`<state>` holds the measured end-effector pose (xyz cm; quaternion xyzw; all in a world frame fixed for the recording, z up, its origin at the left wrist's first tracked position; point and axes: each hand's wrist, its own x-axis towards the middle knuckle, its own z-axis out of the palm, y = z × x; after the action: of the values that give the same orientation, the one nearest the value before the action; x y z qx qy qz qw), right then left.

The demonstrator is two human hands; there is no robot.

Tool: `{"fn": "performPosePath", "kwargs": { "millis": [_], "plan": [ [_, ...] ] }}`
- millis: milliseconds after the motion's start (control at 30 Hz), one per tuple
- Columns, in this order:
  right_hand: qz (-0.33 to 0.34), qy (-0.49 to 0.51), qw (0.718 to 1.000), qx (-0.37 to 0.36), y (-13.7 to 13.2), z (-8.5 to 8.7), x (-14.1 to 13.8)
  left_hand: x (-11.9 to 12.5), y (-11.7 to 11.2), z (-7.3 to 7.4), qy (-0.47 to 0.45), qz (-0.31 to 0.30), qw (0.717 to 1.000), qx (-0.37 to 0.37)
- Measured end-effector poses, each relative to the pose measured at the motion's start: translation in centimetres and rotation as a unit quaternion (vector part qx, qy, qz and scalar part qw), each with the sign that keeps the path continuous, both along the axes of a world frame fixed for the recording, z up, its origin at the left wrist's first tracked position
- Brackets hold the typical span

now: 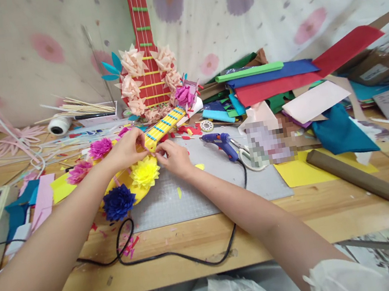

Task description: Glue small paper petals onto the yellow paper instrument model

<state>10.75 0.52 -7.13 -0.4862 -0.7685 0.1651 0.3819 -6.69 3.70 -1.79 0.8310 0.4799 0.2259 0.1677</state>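
Observation:
A yellow craft guitar (pixel 163 125) with blue strips across its neck lies slanted on the grey cutting mat. Paper flowers cover its body, among them a yellow flower (pixel 145 172), a dark blue flower (pixel 119 202) and a pink flower (pixel 100 148). My left hand (pixel 131 148) reaches over the body, its fingertips closed at the lower end of the neck. Just opposite, my right hand (pixel 174 157) pinches close to the same spot, above the yellow flower. Whatever is between the fingertips is too small to make out.
Right of my hands lie a blue glue gun (pixel 221 145) with a black cord (pixel 182 255) looping along the front edge, and scissors (pixel 250 156). A red craft guitar (pixel 150 81) stands behind. Coloured sheets (pixel 281 85) pile up at right, near a brown roll (pixel 366 182).

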Motion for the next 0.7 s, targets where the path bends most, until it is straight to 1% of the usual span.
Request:
{"fn": "performPosePath", "kwargs": {
  "millis": [100,300,500,700],
  "plan": [
    [-0.001,-0.005,1.000,0.001,0.2,0.0,0.0,0.1,0.2,0.1,-0.009,-0.005,1.000,0.006],
    [0.003,-0.013,1.000,0.004,0.4,0.2,0.0,0.4,0.3,0.4,-0.014,-0.011,1.000,-0.007],
    [-0.004,-0.005,1.000,-0.002,0.3,0.3,0.0,0.8,0.4,0.9,0.057,0.002,0.998,0.016],
    [-0.016,0.006,1.000,-0.010,0.5,-0.1,0.2,1.5,0.0,1.5,0.133,0.014,0.990,0.044]
  ]
}}
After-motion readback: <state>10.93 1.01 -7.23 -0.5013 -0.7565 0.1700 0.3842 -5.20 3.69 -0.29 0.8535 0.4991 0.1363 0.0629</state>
